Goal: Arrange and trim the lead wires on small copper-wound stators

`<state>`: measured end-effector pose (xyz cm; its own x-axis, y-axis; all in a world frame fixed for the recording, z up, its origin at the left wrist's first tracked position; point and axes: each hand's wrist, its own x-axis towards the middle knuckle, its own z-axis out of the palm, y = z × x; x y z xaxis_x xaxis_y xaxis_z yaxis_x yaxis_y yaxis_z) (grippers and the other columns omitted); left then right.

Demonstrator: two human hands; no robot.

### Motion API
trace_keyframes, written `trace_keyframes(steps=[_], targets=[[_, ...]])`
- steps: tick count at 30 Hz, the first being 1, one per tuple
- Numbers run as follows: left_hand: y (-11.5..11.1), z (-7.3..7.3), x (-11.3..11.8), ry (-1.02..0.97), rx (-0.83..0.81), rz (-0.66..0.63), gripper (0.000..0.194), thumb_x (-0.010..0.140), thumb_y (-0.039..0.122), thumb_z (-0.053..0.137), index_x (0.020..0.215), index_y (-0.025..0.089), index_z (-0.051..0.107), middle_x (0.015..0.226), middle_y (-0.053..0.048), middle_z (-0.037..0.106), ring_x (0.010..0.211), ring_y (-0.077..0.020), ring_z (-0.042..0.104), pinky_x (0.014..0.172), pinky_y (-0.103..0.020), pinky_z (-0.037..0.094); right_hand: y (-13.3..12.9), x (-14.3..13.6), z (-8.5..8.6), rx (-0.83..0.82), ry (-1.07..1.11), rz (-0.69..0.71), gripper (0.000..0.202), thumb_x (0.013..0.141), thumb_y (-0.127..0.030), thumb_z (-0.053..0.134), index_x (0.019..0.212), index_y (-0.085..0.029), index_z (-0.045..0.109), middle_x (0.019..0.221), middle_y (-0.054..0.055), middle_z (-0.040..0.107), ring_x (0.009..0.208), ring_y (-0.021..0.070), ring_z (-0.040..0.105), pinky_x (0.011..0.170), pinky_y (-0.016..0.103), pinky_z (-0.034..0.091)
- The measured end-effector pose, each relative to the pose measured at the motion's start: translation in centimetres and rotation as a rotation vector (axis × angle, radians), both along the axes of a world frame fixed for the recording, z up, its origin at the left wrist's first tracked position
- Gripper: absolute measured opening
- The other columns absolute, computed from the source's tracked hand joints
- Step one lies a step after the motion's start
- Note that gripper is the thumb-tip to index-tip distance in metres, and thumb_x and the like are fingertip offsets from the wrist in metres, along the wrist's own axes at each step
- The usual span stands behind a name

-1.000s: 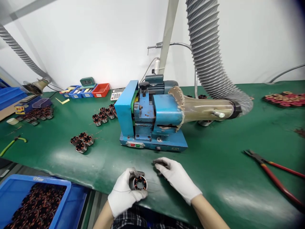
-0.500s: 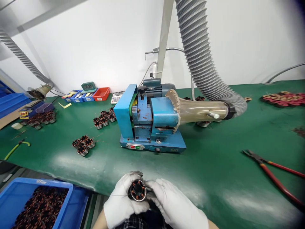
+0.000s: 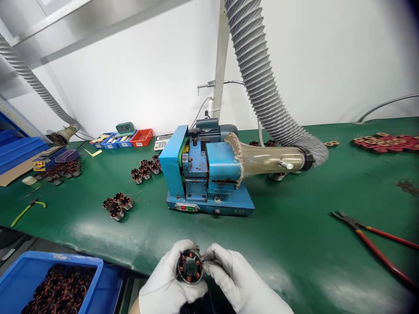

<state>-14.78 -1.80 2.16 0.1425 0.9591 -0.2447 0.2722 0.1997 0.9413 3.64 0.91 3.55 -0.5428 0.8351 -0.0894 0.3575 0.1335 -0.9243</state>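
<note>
Low in the middle of the head view, my white-gloved left hand [image 3: 170, 281] is wrapped round a motor stator [image 3: 190, 267], a metal ring with copper windings inside. The stator's open end faces up toward me, and a thin loose wire trails from its left side across the glove. My right hand [image 3: 234, 277], also gloved, is closed in a pinch against the stator's right rim. Whatever lies between those fingertips is too small to make out. Beyond both hands stands a blue bench machine [image 3: 209, 174] with red and green buttons.
A clear nozzle [image 3: 268, 159] joins the machine to a grey duct hose [image 3: 262, 65]. Red-handled pliers [image 3: 366, 240] lie at right. Stators [image 3: 117, 205] stand in a group at left, near green-handled cutters [image 3: 28, 211]. A blue bin [image 3: 98, 279] full of stators sits at lower left.
The stator has tilted and now shows more of its inside. My right fingers have drawn into a tighter pinch at its rim. The whole view has shifted slightly.
</note>
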Motion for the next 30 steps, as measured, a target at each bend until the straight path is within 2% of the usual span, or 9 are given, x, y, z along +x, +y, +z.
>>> trace_keyframes(steps=[3,5,7,9,12,17,21,26,30], targets=[[-0.1,0.8,-0.9,-0.225,0.061,-0.004,0.053,0.062,0.021,0.067,0.113,0.024,0.053,0.116,-0.005,0.058,0.100,-0.0232,0.057,0.085,-0.033,0.048,0.4,-0.4,0.4,-0.040,0.057,-0.010,0.027,0.085,-0.043,0.035,0.075,-0.021,0.046,0.079,0.004,0.054,0.079,0.0211,0.049,0.072,0.034,0.038],[0.1,1.1,-1.3,-0.302,0.208,-0.008,0.032,0.072,0.030,0.060,0.103,0.023,0.062,0.121,-0.006,0.056,0.106,-0.0250,0.054,0.090,-0.035,0.045,0.8,-0.6,0.5,-0.040,0.103,-0.010,0.025,0.085,-0.041,0.036,0.073,-0.020,0.045,0.076,0.003,0.053,0.076,0.0198,0.048,0.069,0.032,0.038],[0.4,1.7,-1.2,-0.157,0.428,0.007,0.017,0.080,0.029,0.052,0.084,0.022,0.067,0.111,-0.006,0.061,0.102,-0.0235,0.056,0.088,-0.033,0.047,1.1,-0.6,0.6,-0.016,0.137,-0.021,0.023,0.085,-0.038,0.037,0.073,-0.020,0.044,0.074,0.002,0.052,0.074,0.0184,0.047,0.067,0.031,0.037],[0.5,2.3,-0.9,0.141,0.628,0.034,0.014,0.077,0.023,0.057,0.088,0.024,0.066,0.106,-0.007,0.061,0.103,-0.0230,0.056,0.088,-0.032,0.047,1.3,-0.6,0.6,0.005,0.174,-0.033,0.021,0.086,-0.036,0.037,0.074,-0.020,0.044,0.072,0.001,0.051,0.070,0.0169,0.046,0.065,0.029,0.037],[0.5,2.6,-0.6,0.524,0.794,0.002,0.053,0.065,0.021,0.071,0.115,0.029,0.054,0.119,-0.010,0.053,0.111,-0.0270,0.051,0.090,-0.034,0.047,1.3,-0.3,0.6,0.031,0.190,-0.051,0.022,0.087,-0.036,0.037,0.074,-0.020,0.044,0.071,0.000,0.051,0.067,0.0161,0.045,0.064,0.028,0.037],[0.7,0.7,-0.5,0.451,0.810,-0.028,0.055,0.073,0.016,0.061,0.122,0.031,0.041,0.117,-0.008,0.047,0.109,-0.0225,0.051,0.087,-0.032,0.048,0.8,-0.6,0.6,0.165,0.061,-0.143,0.023,0.089,-0.037,0.032,0.078,-0.022,0.046,0.076,0.002,0.055,0.073,0.0188,0.049,0.067,0.030,0.037],[0.3,-0.5,0.3,0.260,0.671,0.170,0.024,0.070,0.009,0.054,0.090,0.023,0.052,0.111,-0.007,0.047,0.110,-0.0233,0.049,0.087,-0.032,0.047,0.5,-1.2,0.4,0.277,0.003,-0.191,0.022,0.089,-0.035,0.031,0.079,-0.022,0.046,0.075,0.004,0.055,0.070,0.0201,0.050,0.065,0.032,0.036],[0.1,1.1,0.9,0.267,0.579,0.196,0.052,0.065,0.011,0.056,0.114,0.024,0.045,0.114,-0.009,0.046,0.101,-0.0229,0.055,0.084,-0.035,0.049,0.7,-1.4,0.5,-0.109,0.379,-0.136,0.022,0.084,-0.041,0.043,0.076,-0.021,0.046,0.070,0.000,0.049,0.064,0.0148,0.042,0.058,0.026,0.036],[0.6,2.9,1.3,0.341,0.476,0.088,0.050,0.058,0.013,0.062,0.106,0.023,0.054,0.113,-0.007,0.052,0.104,-0.0256,0.053,0.085,-0.034,0.048,1.2,-1.2,0.6,-0.304,0.582,-0.085,0.027,0.080,-0.046,0.051,0.081,-0.020,0.046,0.068,-0.003,0.043,0.057,0.0109,0.035,0.052,0.022,0.032]])
